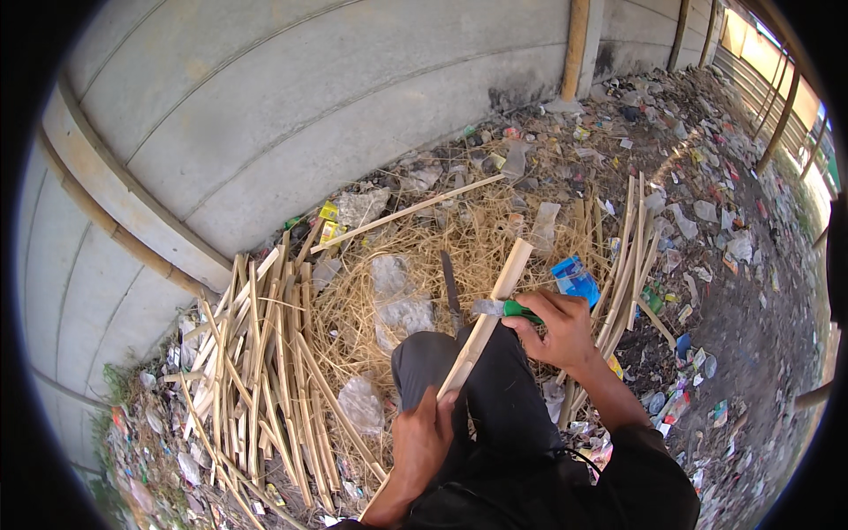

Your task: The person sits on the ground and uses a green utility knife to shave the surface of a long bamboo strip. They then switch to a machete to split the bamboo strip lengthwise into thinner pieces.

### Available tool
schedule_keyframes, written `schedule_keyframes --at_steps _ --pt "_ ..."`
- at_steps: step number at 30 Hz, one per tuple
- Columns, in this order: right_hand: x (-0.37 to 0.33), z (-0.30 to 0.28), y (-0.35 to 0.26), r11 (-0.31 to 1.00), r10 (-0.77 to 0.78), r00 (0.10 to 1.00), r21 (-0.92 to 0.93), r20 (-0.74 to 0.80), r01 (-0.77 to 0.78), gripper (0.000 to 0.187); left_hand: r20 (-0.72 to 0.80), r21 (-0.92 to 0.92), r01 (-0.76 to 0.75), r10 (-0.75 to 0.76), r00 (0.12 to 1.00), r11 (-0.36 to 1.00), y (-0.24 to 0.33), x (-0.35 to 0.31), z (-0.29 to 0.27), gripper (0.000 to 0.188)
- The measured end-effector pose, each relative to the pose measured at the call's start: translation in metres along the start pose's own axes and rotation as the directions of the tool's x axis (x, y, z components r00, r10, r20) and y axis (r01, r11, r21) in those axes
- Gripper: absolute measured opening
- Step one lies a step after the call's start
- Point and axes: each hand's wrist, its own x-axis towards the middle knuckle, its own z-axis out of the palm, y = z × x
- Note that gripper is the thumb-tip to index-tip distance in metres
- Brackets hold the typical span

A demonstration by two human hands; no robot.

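My left hand [422, 442] is closed around the lower part of a pale, split bamboo strip [473, 353], which slants up and away across my dark-trousered legs. In my right hand [564, 329] is a knife [518, 309] with a green handle. Its short, wide blade lies across the strip, touching it above my knees. Beyond my knees, a long dark blade [450, 278] rests on the straw-like shavings [495, 221]; whether it has a handle is hard to make out.
A large pile of bamboo strips [265, 380] lies to my left, and a smaller bundle [625, 265] to my right. Plastic litter, including a blue wrapper [576, 279], covers the ground. A grey panel wall [353, 88] curves along the far side, with a bamboo post [575, 49] against it.
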Motion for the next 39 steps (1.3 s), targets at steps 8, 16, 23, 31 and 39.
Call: schedule_keyframes --at_steps 8,16,23,31,39 --pt "0.025 -0.053 0.084 0.851 0.456 0.828 -0.111 -0.325 -0.513 0.026 0.120 -0.020 0.070 -0.067 0.990 0.997 -0.012 -0.026 -0.012 0.028" --pt "-0.024 0.015 -0.012 0.987 0.073 0.996 0.138 0.057 -0.080 0.025 -0.036 -0.010 0.014 -0.014 0.999 1.000 -0.012 0.000 0.006 0.026" --pt "-0.026 0.020 -0.031 0.983 0.032 0.991 0.173 0.132 -0.055 0.023 -0.035 0.059 -0.042 0.045 0.998 0.997 0.011 0.012 0.003 0.022" --pt "-0.016 0.014 -0.028 0.992 0.039 0.997 0.118 0.063 -0.046 0.022 -0.020 0.075 -0.037 0.039 0.999 0.996 0.012 0.014 0.002 0.022" --pt "-0.008 0.012 0.016 0.998 0.068 0.992 0.001 -0.102 -0.068 0.021 0.021 0.067 0.010 -0.011 1.000 0.998 0.008 0.001 -0.002 0.023"
